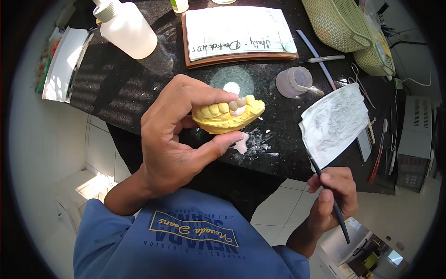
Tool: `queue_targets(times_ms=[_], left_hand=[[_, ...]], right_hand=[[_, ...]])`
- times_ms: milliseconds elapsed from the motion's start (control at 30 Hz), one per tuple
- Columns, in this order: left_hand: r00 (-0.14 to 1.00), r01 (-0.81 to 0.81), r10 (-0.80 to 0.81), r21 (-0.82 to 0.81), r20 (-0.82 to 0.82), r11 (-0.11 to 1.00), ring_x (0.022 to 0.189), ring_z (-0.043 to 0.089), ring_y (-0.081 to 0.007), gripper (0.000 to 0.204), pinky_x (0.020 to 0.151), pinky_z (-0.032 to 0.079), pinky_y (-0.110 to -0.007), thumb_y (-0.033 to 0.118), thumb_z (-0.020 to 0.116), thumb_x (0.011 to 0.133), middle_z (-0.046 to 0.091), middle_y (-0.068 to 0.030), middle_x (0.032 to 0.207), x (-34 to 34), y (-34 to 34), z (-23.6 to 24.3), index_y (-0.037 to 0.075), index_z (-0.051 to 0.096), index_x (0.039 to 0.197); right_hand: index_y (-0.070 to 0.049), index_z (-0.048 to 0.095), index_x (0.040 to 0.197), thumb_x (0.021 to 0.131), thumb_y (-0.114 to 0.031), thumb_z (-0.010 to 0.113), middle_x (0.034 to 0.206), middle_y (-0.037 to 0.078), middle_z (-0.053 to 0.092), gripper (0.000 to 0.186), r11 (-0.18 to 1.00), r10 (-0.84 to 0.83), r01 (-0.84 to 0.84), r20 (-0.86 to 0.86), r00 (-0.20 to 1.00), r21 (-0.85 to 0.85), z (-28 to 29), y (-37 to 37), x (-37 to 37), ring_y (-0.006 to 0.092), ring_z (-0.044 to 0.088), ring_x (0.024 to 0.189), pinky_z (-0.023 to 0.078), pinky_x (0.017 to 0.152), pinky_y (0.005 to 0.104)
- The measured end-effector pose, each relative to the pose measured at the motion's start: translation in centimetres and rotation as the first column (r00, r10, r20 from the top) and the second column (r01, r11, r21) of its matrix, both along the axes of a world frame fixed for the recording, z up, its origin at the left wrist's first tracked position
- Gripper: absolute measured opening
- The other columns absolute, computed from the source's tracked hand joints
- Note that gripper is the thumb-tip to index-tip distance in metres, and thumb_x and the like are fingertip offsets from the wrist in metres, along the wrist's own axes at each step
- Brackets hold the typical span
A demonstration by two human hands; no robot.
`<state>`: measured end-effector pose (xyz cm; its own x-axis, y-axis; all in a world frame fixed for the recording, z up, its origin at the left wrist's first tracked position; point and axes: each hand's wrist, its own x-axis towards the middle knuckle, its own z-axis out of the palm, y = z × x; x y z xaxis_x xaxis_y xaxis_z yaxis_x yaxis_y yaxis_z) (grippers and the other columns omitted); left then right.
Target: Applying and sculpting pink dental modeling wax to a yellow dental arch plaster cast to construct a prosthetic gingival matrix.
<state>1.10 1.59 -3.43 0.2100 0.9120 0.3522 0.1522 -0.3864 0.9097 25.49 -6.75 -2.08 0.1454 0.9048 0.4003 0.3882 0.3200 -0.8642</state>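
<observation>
— Where is the yellow dental model (224,122) being held?
— At the frame's centre, pinched between thumb and fingers of the left hand (163,139).
— And what is gripped by the right hand (344,196)?
— A slim black tool (342,224), at lower right, below a white sheet (332,125).

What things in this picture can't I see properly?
In the head view:
Yellow dental model: partly hidden by the left hand.
White bottle: spout cut off by the upper edge.
Black tool: tip too small to make out beside the white sheet.
Larger green basket: cut off by the upper edge.
</observation>
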Motion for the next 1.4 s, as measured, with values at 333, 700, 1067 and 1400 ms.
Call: queue_targets(times_ms=[333, 700, 1067, 1400], left_hand=[[1.000, 0.014, -0.014, -0.022, -0.024, 1.000, 0.095, 0.056, -0.0142, 0.048, 0.084, 0.049, -0.026, -0.004, 0.079, 0.069, 0.051, -0.0105, 0.105, -0.6, 0.1, -0.5, -0.003, 0.058, 0.113], [0.983, 0.087, -0.064, 0.133, -0.174, 0.987, 0.090, 0.055, -0.0156, 0.054, 0.080, 0.048, -0.024, 0.000, 0.083, 0.065, 0.053, -0.0121, 0.103, -1.9, 1.0, -0.9, -0.003, 0.058, 0.112], [0.988, 0.055, -0.039, 0.106, -0.153, 0.993, 0.087, 0.056, -0.0142, 0.054, 0.078, 0.048, -0.024, 0.005, 0.086, 0.064, 0.053, -0.0132, 0.102, -1.8, 0.8, -0.7, -0.003, 0.058, 0.110], [0.985, 0.045, -0.026, 0.109, -0.169, 0.993, 0.088, 0.056, -0.0146, 0.054, 0.079, 0.048, -0.024, 0.005, 0.085, 0.065, 0.052, -0.0137, 0.102, -1.8, 0.5, -0.7, -0.003, 0.058, 0.111]], right_hand=[[0.002, 0.061, 0.083, 0.064, 0.003, 0.072, 0.071, 0.015, 0.067, 0.021, 0.985, 0.162, -0.156, 0.075, 0.984, -0.075, -1.6, 2.8, -4.2, 0.0193, 0.065, 0.059, 0.051, 0.054, 0.0247], [0.002, 0.061, 0.081, 0.064, 0.003, 0.073, 0.069, 0.017, 0.066, 0.020, 0.985, 0.137, -0.127, 0.085, 0.987, -0.119, -1.7, 2.8, -4.6, 0.0207, 0.064, 0.055, 0.051, 0.051, 0.0263], [0.002, 0.061, 0.080, 0.065, 0.000, 0.075, 0.069, 0.018, 0.066, 0.020, 0.982, 0.153, -0.144, 0.070, 0.986, -0.125, -1.6, 2.7, -4.5, 0.0201, 0.064, 0.054, 0.050, 0.049, 0.0253], [0.001, 0.062, 0.079, 0.065, 0.000, 0.076, 0.069, 0.018, 0.066, 0.021, 0.980, 0.156, -0.144, 0.077, 0.985, -0.139, -1.5, 2.6, -4.3, 0.0196, 0.065, 0.054, 0.050, 0.049, 0.0247]])
